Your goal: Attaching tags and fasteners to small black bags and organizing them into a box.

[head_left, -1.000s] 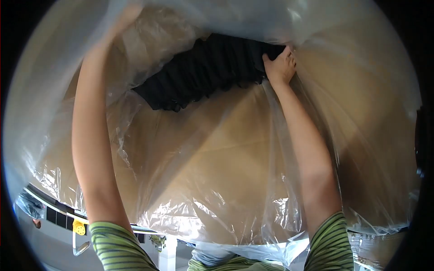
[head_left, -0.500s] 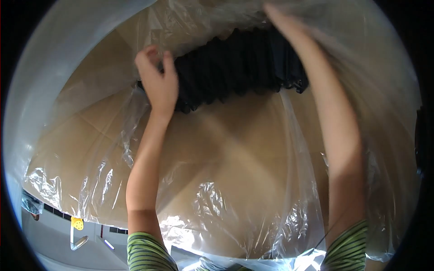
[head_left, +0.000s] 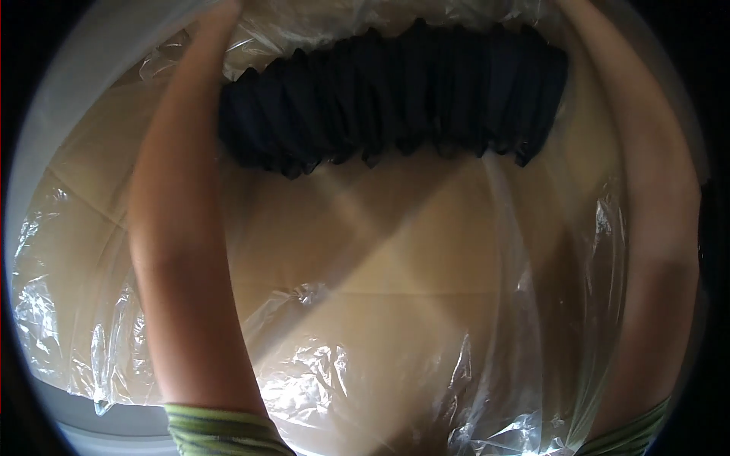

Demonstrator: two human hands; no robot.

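Note:
A row of dark, near-black pieces [head_left: 395,95] lies packed side by side inside a cardboard box [head_left: 395,266]. They look like folded fabric, but their exact kind does not show. My left forearm [head_left: 182,205] reaches up past the row's left end, and my right forearm [head_left: 658,197] passes beyond its right end. Both hands are cut off by the top edge of the picture, so neither their fingers nor anything they might hold can be seen.
A clear plastic liner [head_left: 304,380] covers the box's inside, wrinkled and shiny at the near side. More of the film [head_left: 281,34] bunches behind the dark row. At the lower left, a grey surface [head_left: 114,429] shows past the liner's edge.
My left hand has left the row's left end and gone up out of view. My right arm has swung outward to the right. The whole dark row now shows, uncovered by my hands.

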